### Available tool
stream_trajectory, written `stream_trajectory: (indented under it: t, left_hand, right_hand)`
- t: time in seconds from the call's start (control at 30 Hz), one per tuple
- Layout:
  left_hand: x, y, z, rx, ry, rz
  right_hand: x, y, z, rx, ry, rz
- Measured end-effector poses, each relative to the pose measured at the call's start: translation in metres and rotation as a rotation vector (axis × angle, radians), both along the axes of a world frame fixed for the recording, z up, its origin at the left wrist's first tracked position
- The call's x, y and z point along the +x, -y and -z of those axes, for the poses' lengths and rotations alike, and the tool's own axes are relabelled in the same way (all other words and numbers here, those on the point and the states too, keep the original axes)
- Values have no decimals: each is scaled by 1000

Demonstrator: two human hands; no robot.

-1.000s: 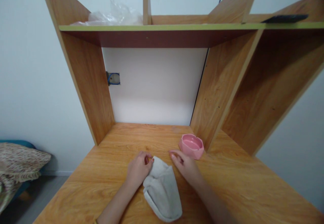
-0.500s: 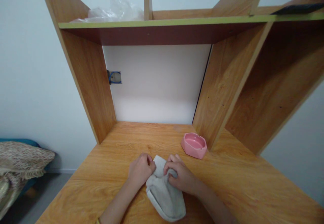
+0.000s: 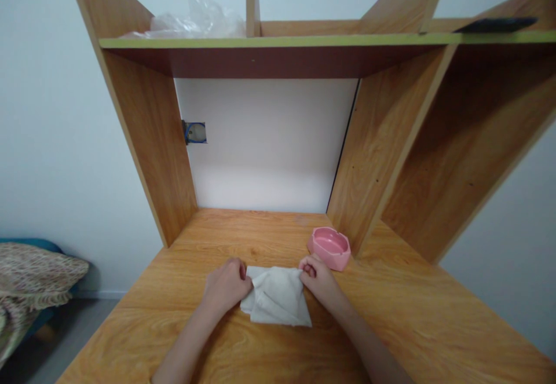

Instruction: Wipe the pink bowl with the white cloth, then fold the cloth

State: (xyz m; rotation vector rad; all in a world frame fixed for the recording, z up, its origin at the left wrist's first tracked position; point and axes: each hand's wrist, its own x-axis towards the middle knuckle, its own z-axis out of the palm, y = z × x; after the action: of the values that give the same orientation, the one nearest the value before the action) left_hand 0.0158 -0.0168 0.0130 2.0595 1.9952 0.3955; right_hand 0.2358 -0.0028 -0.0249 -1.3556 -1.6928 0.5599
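A pale grey-white cloth (image 3: 280, 297) lies folded and slightly rumpled on the wooden desktop, between my two hands. My left hand (image 3: 228, 282) is closed in a pinch on its left edge, near the upper corner. At the upper right corner, my right hand (image 3: 317, 280) pinches the cloth between thumb and fingers. Just beyond my right hand sits a pink angular ashtray (image 3: 330, 247), upright and close to the upright panel.
The wooden desktop (image 3: 143, 320) runs under a shelf unit with a green-edged shelf (image 3: 304, 41). Clear plastic wrapping (image 3: 195, 22) rests up there. An open socket box (image 3: 195, 132) shows in the back wall. At left is a patterned fringed blanket (image 3: 39, 271).
The cloth was bunched and hung toward me; now it lies flatter and wider. My hands have moved apart, the right one to the cloth's far right corner.
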Motion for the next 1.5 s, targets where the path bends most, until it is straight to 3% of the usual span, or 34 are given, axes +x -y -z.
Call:
stream_trajectory:
  t: [0.17,0.27,0.37,0.57,0.77,1.1,1.5]
  left_hand:
    - [4,0,-1,144,265,88]
    - [2,-3,2,127,438,217]
    - [1,-5,9,89,471,282]
    - [2,-6,17,40,410,283]
    - [1,-13,18,145,652,159]
    - [2,-18,20,178,746,54]
    - [11,-19,23,39,926,89]
  right_hand:
    - [-1,1,-1,-20,-2,-2]
    - [0,1,-1,-35,1,-4]
    - [0,0,1,-43,2,-3]
    - [0,-1,3,-41,0,-18]
    - [-1,4,-3,-24,18,-58]
    - [0,2,1,6,4,-39]
    - [-3,4,-4,-36,20,-80]
